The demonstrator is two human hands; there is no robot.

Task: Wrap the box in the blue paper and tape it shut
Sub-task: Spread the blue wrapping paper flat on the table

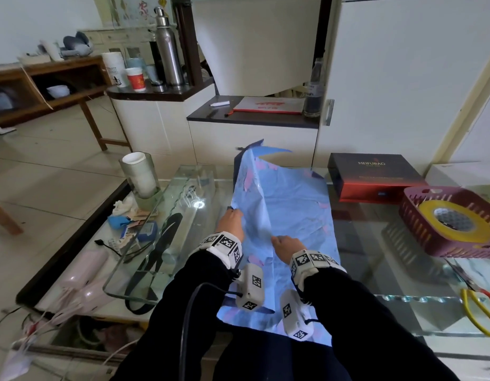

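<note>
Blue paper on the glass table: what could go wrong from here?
1. The blue paper is creased with a ragged far edge; the left hand and right hand pulling could tear it.
2. Its near end overhangs the glass table; it may slide.
3. The box and tape sit off the sheet, so fetching them means letting go.

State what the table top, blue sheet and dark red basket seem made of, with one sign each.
Table top: clear glossy glass; things below show through. Blue sheet: thin paper, creased and folded. Basket: probably moulded plastic, matt, with slotted walls.
</note>
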